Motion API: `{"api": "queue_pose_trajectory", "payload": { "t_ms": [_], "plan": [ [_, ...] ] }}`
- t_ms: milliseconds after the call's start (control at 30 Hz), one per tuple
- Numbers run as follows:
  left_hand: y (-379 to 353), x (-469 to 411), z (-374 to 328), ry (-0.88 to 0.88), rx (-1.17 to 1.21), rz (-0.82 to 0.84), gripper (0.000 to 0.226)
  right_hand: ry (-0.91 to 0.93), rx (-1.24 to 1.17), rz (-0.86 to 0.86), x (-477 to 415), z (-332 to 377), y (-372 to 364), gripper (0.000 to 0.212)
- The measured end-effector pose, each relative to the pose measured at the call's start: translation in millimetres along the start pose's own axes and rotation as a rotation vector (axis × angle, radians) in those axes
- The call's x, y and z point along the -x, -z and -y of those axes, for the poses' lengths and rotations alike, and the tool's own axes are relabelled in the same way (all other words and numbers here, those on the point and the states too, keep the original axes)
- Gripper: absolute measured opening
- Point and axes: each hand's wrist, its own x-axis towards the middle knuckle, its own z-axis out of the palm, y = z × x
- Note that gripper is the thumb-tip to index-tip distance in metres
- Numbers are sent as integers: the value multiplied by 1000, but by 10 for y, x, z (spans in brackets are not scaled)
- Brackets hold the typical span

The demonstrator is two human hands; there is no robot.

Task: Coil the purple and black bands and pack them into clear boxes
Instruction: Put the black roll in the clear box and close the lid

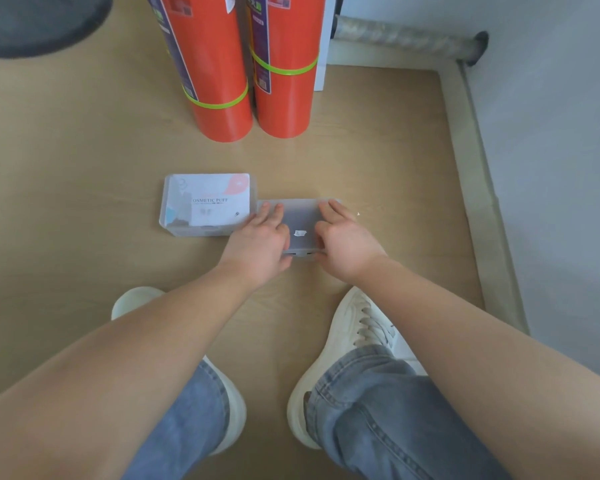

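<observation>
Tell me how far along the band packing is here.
Done: the labelled box looks closed, contents unclear. In hand: the left hand and right hand press the lid of the second box. Left: no loose bands show, so probably only closing it.

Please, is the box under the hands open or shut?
Shut: the lid lies flat over the box, left hand and right hand on it; latching unclear.

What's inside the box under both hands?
The box is frosted: only a small white sticker shows on top. The left hand and right hand cover its sides; its contents are hidden.
</observation>
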Motion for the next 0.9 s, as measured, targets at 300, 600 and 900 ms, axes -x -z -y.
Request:
{"api": "queue_pose_trajectory", "payload": {
  "t_ms": [300,600,900],
  "plan": [
    [-22,31,31,16,19,-8,22,-12,-40,21,-90,34,111,20],
    [-79,88,54,4,6,-61,24,9,-71,-46,-37,67,109,20],
    [-170,101,34,-34,124,-174,13,66,133,-276,182,187,-159,33]
  ]
}}
